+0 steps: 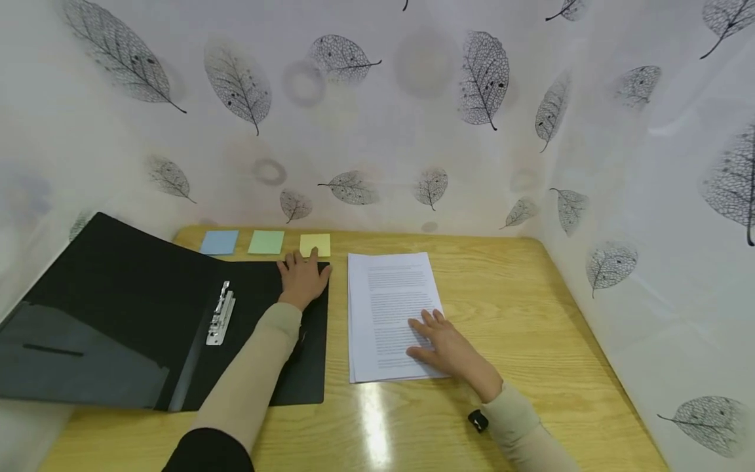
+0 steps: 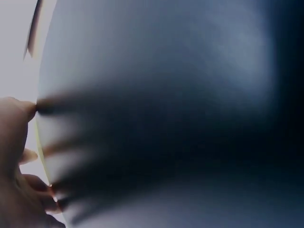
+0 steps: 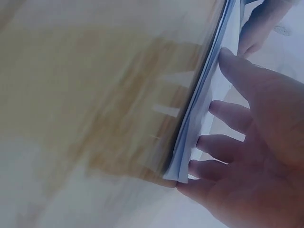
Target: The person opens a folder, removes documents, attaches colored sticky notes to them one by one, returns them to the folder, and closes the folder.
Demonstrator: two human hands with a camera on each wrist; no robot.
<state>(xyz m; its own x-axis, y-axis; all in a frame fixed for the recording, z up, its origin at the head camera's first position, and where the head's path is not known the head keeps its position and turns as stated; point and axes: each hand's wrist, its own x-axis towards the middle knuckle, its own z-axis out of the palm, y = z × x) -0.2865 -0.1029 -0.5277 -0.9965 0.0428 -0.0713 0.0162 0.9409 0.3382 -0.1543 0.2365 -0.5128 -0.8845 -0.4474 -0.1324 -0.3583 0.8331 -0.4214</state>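
Note:
My left hand (image 1: 303, 278) rests with spread fingers on the upper right corner of an open black folder (image 1: 303, 383). A metal clip (image 1: 220, 321) sits near the folder's spine, with nothing under it. In the left wrist view, the dark folder surface (image 2: 166, 61) fills most of the picture, the fingers at its edge. To the right of the folder lies a stack of printed paper (image 1: 389, 288). My right hand (image 1: 445, 344) lies on its lower right part, fingers extended. From the right wrist, the sheets' edges (image 3: 183, 156) look slightly uneven beside the fingertips.
Blue (image 1: 219, 242), green (image 1: 266, 242) and yellow sticky notes (image 1: 315, 244) line the back of the wooden table (image 1: 507, 282). The folder's left cover (image 1: 118, 282), with a clear pocket, leans up towards the leaf-patterned curtain (image 1: 377, 131). A small black item (image 1: 478, 421) shows beside the right sleeve.

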